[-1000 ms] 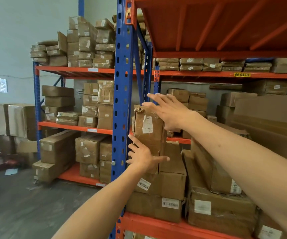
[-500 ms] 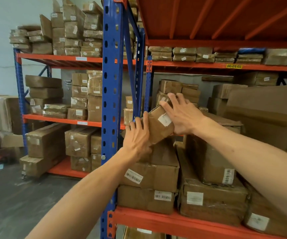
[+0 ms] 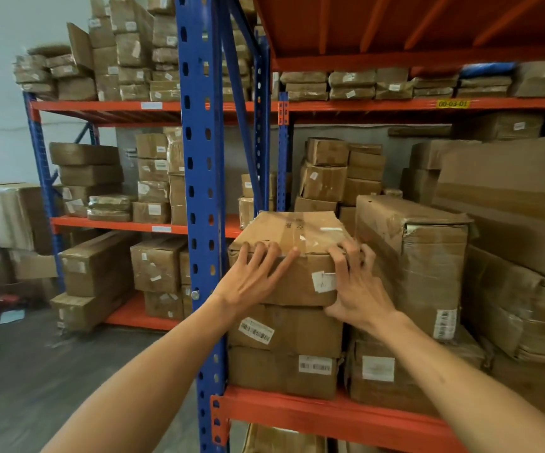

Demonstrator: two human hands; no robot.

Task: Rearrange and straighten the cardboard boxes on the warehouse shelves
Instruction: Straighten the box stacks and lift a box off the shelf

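Forearms reach in from below, and both hands rest on one small cardboard box (image 3: 292,256) at the near edge of the shelf. The left hand (image 3: 251,279) lies flat against the box's front face, fingers spread open with the tips hooked over its top front edge. The right hand (image 3: 356,289) is curled round the box's right front corner, fingers (image 3: 346,256) clawed over the top and thumb under the lower edge: a loose clasp, not a closed fist.

The box sits flat on top of a stack of two larger boxes (image 3: 284,351), just right of the blue upright (image 3: 200,191), and below that stack runs the orange shelf beam (image 3: 330,416). Just right of the right hand stands a taller taped box (image 3: 421,266), close beside the small one.

By my reading, the step in hand is squaring this box on its stack; its front looks roughly level with the boxes under it. The next move likely calls for a small push or twist to align the edges, then letting go.

Beyond the hands, more boxes (image 3: 339,171) are heaped unevenly deeper in the bay.
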